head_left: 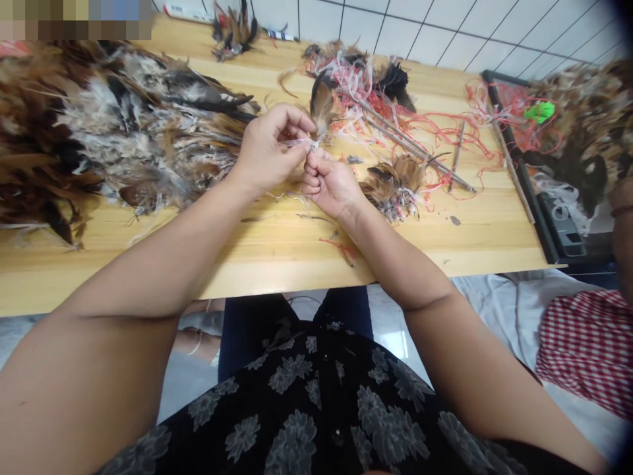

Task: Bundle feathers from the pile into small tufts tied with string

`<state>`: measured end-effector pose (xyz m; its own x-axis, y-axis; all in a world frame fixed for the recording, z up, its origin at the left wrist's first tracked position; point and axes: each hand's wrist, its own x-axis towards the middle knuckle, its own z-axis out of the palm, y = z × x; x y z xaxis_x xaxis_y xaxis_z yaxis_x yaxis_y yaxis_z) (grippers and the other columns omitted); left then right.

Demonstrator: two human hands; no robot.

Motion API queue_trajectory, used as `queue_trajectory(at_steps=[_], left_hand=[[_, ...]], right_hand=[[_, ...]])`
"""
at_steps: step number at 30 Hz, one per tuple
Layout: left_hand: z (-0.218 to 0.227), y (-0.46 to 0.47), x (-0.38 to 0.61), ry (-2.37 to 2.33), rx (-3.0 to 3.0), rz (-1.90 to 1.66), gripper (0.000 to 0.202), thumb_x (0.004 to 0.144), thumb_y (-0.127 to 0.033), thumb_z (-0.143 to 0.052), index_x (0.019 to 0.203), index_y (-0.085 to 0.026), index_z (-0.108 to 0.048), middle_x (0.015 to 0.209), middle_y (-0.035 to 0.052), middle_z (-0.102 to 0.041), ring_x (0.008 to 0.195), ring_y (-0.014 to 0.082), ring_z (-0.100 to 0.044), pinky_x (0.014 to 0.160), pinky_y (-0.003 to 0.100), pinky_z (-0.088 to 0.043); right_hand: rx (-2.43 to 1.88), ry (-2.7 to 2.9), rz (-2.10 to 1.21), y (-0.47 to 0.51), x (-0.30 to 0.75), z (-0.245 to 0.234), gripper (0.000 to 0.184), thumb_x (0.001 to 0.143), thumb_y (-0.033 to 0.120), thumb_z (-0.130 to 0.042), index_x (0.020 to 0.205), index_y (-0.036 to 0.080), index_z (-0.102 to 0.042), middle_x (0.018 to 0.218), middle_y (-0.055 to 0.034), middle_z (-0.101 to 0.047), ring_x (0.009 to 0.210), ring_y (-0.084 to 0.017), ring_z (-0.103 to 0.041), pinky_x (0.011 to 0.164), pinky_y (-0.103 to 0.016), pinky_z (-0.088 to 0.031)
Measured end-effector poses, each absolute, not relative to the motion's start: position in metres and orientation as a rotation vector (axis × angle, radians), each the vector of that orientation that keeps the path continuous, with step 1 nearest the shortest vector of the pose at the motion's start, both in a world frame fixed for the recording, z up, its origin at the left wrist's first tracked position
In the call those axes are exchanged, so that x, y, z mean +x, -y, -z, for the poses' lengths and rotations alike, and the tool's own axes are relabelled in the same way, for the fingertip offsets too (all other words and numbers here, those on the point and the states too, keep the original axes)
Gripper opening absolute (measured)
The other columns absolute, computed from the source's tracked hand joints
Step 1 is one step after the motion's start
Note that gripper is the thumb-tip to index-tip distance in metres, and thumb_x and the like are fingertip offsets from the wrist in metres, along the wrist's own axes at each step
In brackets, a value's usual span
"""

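A small bunch of dark and brown feathers [323,105] stands up from between my hands over the wooden table. My left hand [271,148] pinches a thin white plastic string [299,142] that runs across to the base of the bunch. Curled close beside it, my right hand [333,183] has its thumb and fingers pressed together at the feather base, where the quills are mostly hidden. Right of that hand lies a tied brown feather bunch [395,185]. Left of my left hand spreads a large heap of brown, black and white feathers [163,125].
Red and white string [356,82] tangles behind my hands, with thin sticks [410,145] across it. A black-edged tray [519,165] at the right holds more feathers and a phone [568,231]. A marker [190,14] lies by the tiled wall. Someone's checked cloth [588,349] shows at right.
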<state>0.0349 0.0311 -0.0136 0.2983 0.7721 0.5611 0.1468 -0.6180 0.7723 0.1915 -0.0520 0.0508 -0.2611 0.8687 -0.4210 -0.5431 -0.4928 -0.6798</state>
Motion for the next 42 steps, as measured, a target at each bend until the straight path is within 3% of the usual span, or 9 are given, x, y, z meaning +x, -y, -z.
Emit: queue_trajectory(at_steps=[4,9,15,21,26,33,37,42], left_hand=[[0.012,-0.022,0.041,-0.882,2.063,-1.423,0.042,0.106,-0.054,-0.091,0.105,-0.024,-0.061,0.101,0.0025,-0.067,0.106,0.0225,-0.061,0.098,0.040,-0.049],[0.009,-0.018,0.048,-0.897,2.155,-1.507,0.033,0.112,-0.044,-0.079,0.098,-0.026,-0.055,0.097,0.0042,-0.062,0.110,0.0248,-0.056,0.103,0.042,-0.046],[0.007,-0.008,0.052,-0.934,2.218,-1.608,0.030,0.114,-0.054,-0.069,0.101,-0.030,-0.057,0.101,0.0074,-0.063,0.099,0.0288,-0.058,0.093,0.047,-0.047],[0.019,-0.021,0.046,-0.903,2.173,-1.427,0.046,0.111,-0.066,-0.075,0.098,-0.028,-0.052,0.094,0.0051,-0.057,0.106,0.0280,-0.055,0.102,0.045,-0.041],[0.020,-0.030,0.041,-0.807,2.250,-1.416,0.043,0.111,-0.065,-0.072,0.092,-0.029,-0.057,0.090,0.0043,-0.060,0.100,0.0266,-0.056,0.097,0.046,-0.045],[0.031,-0.048,0.031,-0.915,2.104,-1.234,0.046,0.098,-0.062,-0.090,0.091,-0.025,-0.064,0.089,0.0001,-0.066,0.094,0.0209,-0.058,0.098,0.042,-0.048],[0.035,-0.053,0.027,-0.945,2.020,-1.116,0.053,0.092,-0.074,-0.090,0.092,-0.025,-0.069,0.089,-0.0003,-0.070,0.086,0.0195,-0.056,0.095,0.044,-0.050],[0.037,-0.054,0.024,-0.865,1.869,-1.002,0.080,0.076,-0.103,-0.087,0.089,-0.027,-0.065,0.074,-0.0026,-0.064,0.074,0.0165,-0.050,0.074,0.041,-0.051]], right_hand=[[-0.957,0.481,-1.907,0.051,0.190,-0.047,0.042,0.117,0.011,-0.046,0.079,0.022,-0.033,0.062,0.0110,-0.031,0.049,-0.003,-0.024,0.050,-0.016,-0.017],[-0.949,0.463,-1.922,0.052,0.187,-0.045,0.042,0.117,0.015,-0.050,0.080,0.022,-0.033,0.062,0.0113,-0.031,0.049,-0.003,-0.024,0.051,-0.016,-0.016],[-0.946,0.428,-1.908,0.053,0.184,-0.044,0.040,0.115,0.014,-0.053,0.081,0.023,-0.034,0.061,0.0119,-0.029,0.048,-0.005,-0.023,0.050,-0.018,-0.017],[-0.937,0.378,-1.888,0.053,0.183,-0.043,0.040,0.116,0.013,-0.050,0.082,0.023,-0.033,0.061,0.0127,-0.028,0.048,-0.004,-0.023,0.050,-0.017,-0.017],[-0.960,0.364,-1.920,0.055,0.181,-0.046,0.036,0.118,0.012,-0.045,0.084,0.023,-0.038,0.062,0.0126,-0.032,0.048,-0.003,-0.023,0.049,-0.015,-0.017],[-1.054,0.359,-1.965,0.058,0.181,-0.055,0.043,0.125,0.029,-0.035,0.084,0.021,-0.043,0.061,0.0111,-0.033,0.047,-0.003,-0.024,0.047,-0.013,-0.018],[-1.132,0.396,-1.989,0.058,0.183,-0.060,0.044,0.126,0.032,-0.036,0.086,0.019,-0.050,0.059,0.0113,-0.036,0.045,-0.002,-0.025,0.045,-0.011,-0.019],[-1.365,0.791,-1.921,0.057,0.189,-0.060,0.040,0.122,0.025,-0.045,0.085,0.015,-0.059,0.060,0.0098,-0.039,0.048,-0.002,-0.025,0.045,-0.013,-0.016]])
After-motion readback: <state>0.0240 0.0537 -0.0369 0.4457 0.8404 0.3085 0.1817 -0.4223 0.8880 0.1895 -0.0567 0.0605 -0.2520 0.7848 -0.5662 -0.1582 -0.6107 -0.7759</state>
